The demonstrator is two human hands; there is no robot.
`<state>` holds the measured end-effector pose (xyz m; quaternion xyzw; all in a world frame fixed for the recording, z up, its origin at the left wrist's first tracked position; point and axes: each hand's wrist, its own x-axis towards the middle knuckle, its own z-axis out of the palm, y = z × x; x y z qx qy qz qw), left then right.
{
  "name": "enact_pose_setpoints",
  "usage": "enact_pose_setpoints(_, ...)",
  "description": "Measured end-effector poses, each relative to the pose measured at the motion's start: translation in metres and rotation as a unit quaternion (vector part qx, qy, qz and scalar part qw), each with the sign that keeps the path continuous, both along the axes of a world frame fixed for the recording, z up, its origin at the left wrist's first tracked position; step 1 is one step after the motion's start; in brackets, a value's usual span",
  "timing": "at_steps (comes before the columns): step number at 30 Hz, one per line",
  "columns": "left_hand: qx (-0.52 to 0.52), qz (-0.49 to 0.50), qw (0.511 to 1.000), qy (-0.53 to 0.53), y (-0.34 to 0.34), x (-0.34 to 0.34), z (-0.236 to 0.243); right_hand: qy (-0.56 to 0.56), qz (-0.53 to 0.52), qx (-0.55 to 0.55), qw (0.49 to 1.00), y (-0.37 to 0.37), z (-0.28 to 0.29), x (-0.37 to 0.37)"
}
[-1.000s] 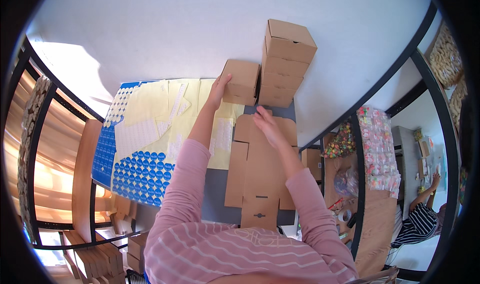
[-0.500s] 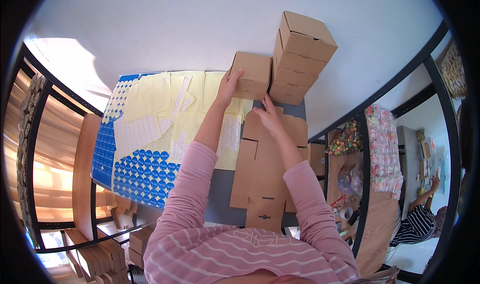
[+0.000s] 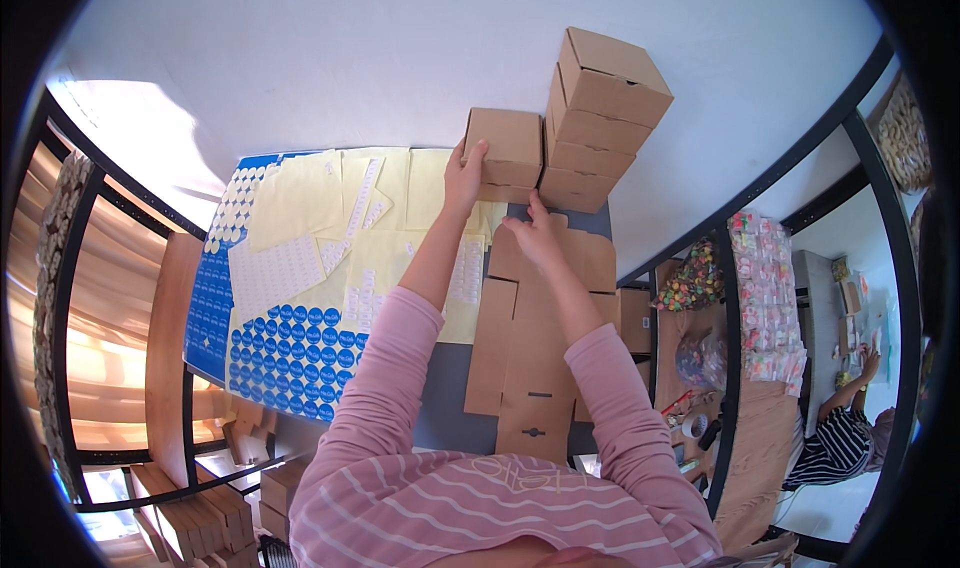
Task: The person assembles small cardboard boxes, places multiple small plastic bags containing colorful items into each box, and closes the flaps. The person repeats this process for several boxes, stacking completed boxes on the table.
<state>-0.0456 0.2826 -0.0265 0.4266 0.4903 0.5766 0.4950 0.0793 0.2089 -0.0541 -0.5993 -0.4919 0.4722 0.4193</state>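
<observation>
A closed brown cardboard box (image 3: 506, 146) sits at the back of the table, on top of what looks like another box of the same kind. My left hand (image 3: 463, 180) grips its left side, thumb on the front face and fingers behind the edge. Right beside it rises a taller stack of closed cardboard boxes (image 3: 612, 83). My right hand (image 3: 536, 232) has its fingers and thumb apart, the fingertips at the lower right corner of the shorter pile. Under my right hand and forearm lies an unfolded flat cardboard box blank (image 3: 540, 343).
Sheets of round blue stickers (image 3: 295, 353) and cream sticker sheets (image 3: 300, 198) cover the table's left side. A white wall (image 3: 400, 58) stands behind. Black-framed shelves (image 3: 735, 338) with bagged goods are at right; a person in a striped top (image 3: 840, 448) works beyond them.
The cardboard box has shifted slightly right and sits straighter beside the tall stack, my left hand moving with it. My right hand stays near the same corner.
</observation>
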Motion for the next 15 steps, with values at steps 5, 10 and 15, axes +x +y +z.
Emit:
enact_pose_setpoints(5, -0.010, -0.011, 1.000, 0.009, -0.006, 0.000, 0.007, -0.049, -0.057, 0.054, 0.996, 0.002, -0.015, 0.000)
enact_pose_setpoints(10, -0.010, 0.018, 1.000, 0.016, -0.008, 0.001, 0.008, 0.023, -0.183, 0.066, 0.981, 0.003, -0.042, 0.065)
enact_pose_setpoints(15, -0.007, 0.004, 1.000, -0.001, -0.007, 0.005, 0.005, 0.177, -0.266, 0.172, 0.932, 0.020, -0.035, 0.108)
